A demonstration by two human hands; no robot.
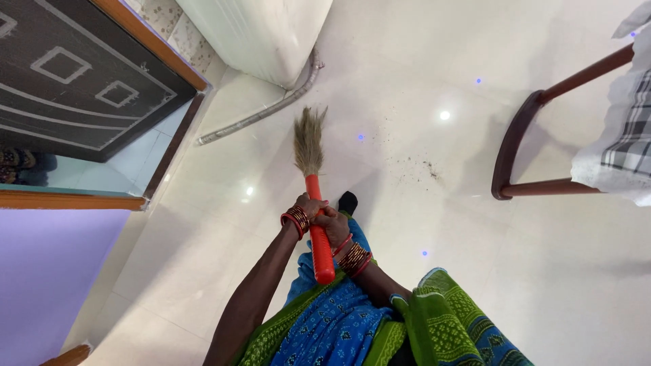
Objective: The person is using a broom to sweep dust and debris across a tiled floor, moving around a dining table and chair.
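I am seeing both hands gripping one broom (313,196): left hand (310,205) high on its red handle, right hand (333,225) just below. Its long axis is pointing away, bristles forward on the floor (434,271), with open tile between the white appliance (261,34) and the chair (536,142).

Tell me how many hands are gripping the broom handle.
2. The left hand grips the red broom handle higher up, near the bristles; the right hand grips just below it. Neither looks hidden.
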